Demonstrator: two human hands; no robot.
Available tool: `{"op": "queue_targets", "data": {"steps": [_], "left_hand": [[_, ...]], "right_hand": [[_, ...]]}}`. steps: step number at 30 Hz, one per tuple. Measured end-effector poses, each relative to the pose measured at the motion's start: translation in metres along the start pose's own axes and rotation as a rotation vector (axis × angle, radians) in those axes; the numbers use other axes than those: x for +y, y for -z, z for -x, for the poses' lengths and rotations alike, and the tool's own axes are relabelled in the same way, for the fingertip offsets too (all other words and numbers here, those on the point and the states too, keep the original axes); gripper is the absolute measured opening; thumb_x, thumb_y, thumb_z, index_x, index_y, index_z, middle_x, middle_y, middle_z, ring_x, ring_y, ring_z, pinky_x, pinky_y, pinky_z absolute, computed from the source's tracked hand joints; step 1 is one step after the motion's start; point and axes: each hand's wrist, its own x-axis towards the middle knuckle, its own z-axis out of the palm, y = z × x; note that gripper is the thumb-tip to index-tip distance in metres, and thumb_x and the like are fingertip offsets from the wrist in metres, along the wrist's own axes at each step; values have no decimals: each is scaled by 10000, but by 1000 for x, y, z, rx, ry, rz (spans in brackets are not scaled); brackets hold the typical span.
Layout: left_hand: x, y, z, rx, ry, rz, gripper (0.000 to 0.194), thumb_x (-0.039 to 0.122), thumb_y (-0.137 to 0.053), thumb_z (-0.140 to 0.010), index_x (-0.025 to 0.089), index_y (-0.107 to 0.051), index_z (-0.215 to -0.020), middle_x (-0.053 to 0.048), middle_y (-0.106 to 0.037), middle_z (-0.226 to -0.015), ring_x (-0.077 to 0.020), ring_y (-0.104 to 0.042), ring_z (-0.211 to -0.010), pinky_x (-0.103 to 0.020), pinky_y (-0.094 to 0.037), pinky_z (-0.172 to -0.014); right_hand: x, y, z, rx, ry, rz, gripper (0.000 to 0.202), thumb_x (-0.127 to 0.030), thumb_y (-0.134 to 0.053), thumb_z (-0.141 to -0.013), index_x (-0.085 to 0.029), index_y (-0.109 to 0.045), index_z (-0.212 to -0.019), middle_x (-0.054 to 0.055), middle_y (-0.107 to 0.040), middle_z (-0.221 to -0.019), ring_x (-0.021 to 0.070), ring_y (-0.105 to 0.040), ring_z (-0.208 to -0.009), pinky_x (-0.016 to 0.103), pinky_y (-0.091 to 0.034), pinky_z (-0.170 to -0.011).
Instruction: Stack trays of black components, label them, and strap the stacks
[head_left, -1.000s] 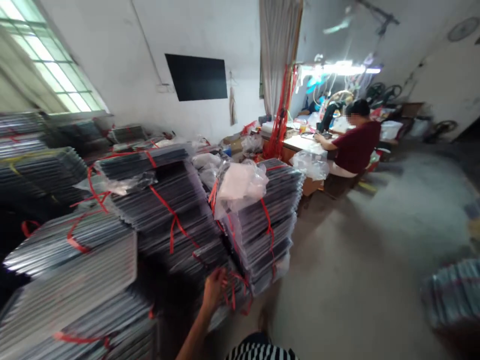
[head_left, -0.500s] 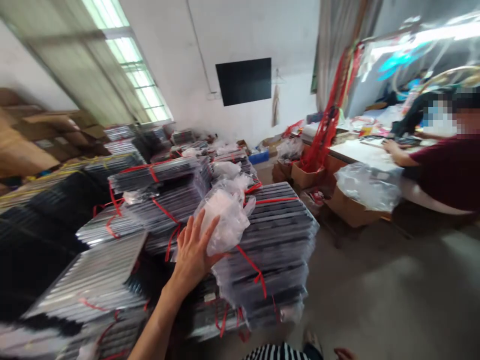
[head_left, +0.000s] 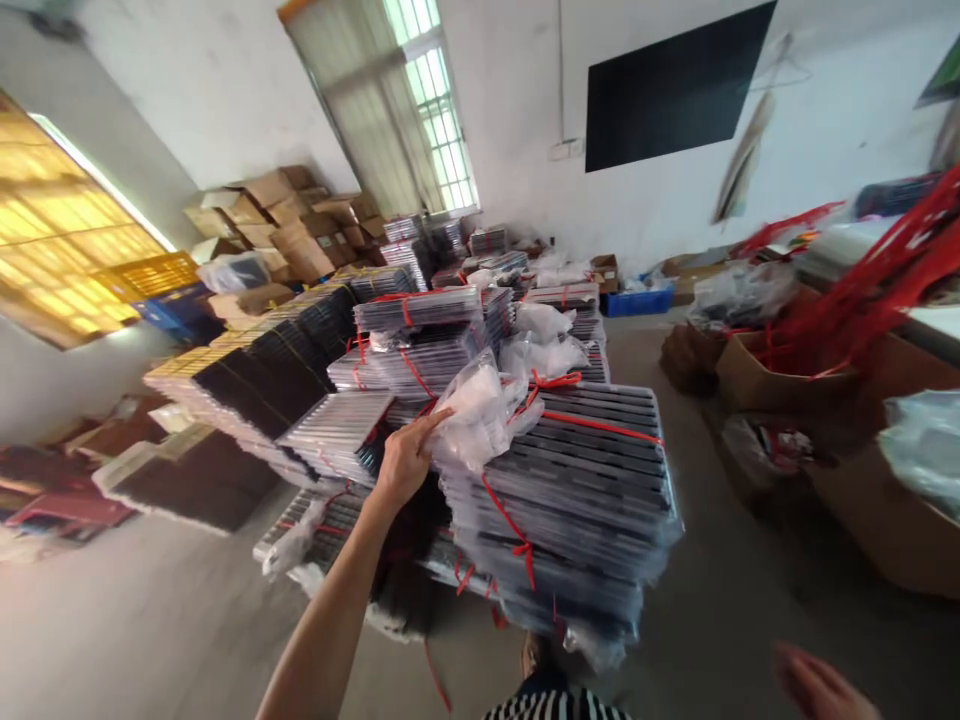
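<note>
My left hand (head_left: 407,462) is closed at the near left edge of a clear plastic bag (head_left: 474,410) with something white inside. The bag lies on top of a stack of flat dark panels (head_left: 592,440), wrapped in clear film and tied with red ribbon. Smeared by motion, my right hand (head_left: 821,685) hangs over the floor at the lower right, away from the stack; its fingers cannot be made out.
More tied panel stacks (head_left: 420,345) stand behind and to the left, beside a long dark stack (head_left: 255,370). Cardboard boxes (head_left: 300,225) are piled by the window. On the right, an open carton (head_left: 780,375) holds red ribbon, near a blue bin (head_left: 637,302).
The view has swung left, so the co-worker at the table is out of sight. My left hand's spread fingers have closed on the bag. More of my right hand shows.
</note>
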Motion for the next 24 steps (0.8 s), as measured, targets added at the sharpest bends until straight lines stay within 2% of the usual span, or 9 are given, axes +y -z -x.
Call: {"op": "queue_targets", "data": {"steps": [2, 5, 8, 11, 14, 17, 20, 22, 24], "left_hand": [[6, 1, -2, 2, 4, -14, 532, 118, -388, -715, 187, -602, -1198, -26, -634, -1210, -187, -569, -1136, -353, -404, -1026], [6, 4, 2, -11, 5, -23, 477, 220, -486, -779, 171, -561, -1248, -83, -541, -1328, -223, -500, -1222, -404, -359, -1060], [-6, 9, 18, -73, 79, -29, 760, 367, -663, -719, 203, -372, -1401, -117, -315, -1490, -296, -325, -1349, -494, -274, -1091], [-25, 12, 42, -65, 259, 97, 910, 494, -695, -676, 213, -286, -1439, -122, -318, -1488, -302, -314, -1354, -481, -277, -1090], [-41, 7, 61, 82, 544, 391, 732, 636, -533, -753, 121, -511, -1273, -158, -591, -1238, -285, -575, -1108, -422, -461, -925], [-45, -2, 68, 156, 772, 865, 688, 719, -446, -760, 89, -653, -941, -138, -696, -904, -216, -665, -772, -318, -530, -668], [-40, -12, 61, 71, 869, 1280, 661, 717, -483, -747, 78, -651, -727, -120, -686, -741, -161, -651, -623, -207, -468, -488], [-36, -16, 53, -14, 888, 1396, 654, 692, -491, -763, 63, -636, -657, -122, -668, -663, -151, -638, -565, -177, -411, -413], [-33, -18, 45, -32, 866, 1405, 579, 627, -556, -763, 59, -638, -690, -112, -659, -616, -156, -632, -533, -173, -384, -381]], "right_hand": [[-66, -5, 11, 57, 179, 25, 298, -453, -615, -451, -300, -615, -707, 109, -676, -690, 363, -664, -778, 447, -523, -840], [-166, -21, 49, -3, 604, 129, 355, -529, -564, -664, -306, -596, -938, 107, -679, -836, 294, -662, -806, 429, -509, -886], [-246, -47, 98, -64, 979, 323, 384, -534, -490, -785, -275, -599, -1047, 98, -682, -930, 242, -662, -831, 401, -509, -892], [-295, -86, 143, -251, 1377, 533, 331, -458, -468, -862, -241, -611, -1067, 88, -659, -1021, 203, -636, -922, 330, -503, -868], [-318, -138, 175, -435, 1693, 707, 287, -391, -457, -907, -247, -596, -1113, 73, -595, -1152, 191, -564, -1068, 328, -455, -923], [-333, -200, 191, -522, 1797, 875, 506, -501, -433, -905, -222, -440, -1327, 103, -571, -1214, 243, -533, -1118, 436, -414, -955], [-351, -263, 200, -552, 1698, 1057, 825, -649, -376, -860, -104, -202, -1455, 141, -654, -1016, 307, -572, -1037, 524, -398, -914], [-361, -299, 206, -578, 1574, 1208, 883, -683, -382, -837, -90, -184, -1461, 118, -669, -879, 335, -588, -1000, 555, -385, -903], [-364, -324, 212, -605, 1487, 1303, 864, -643, -482, -813, -126, -227, -1456, 122, -664, -930, 361, -577, -1018, 576, -369, -909]]}}
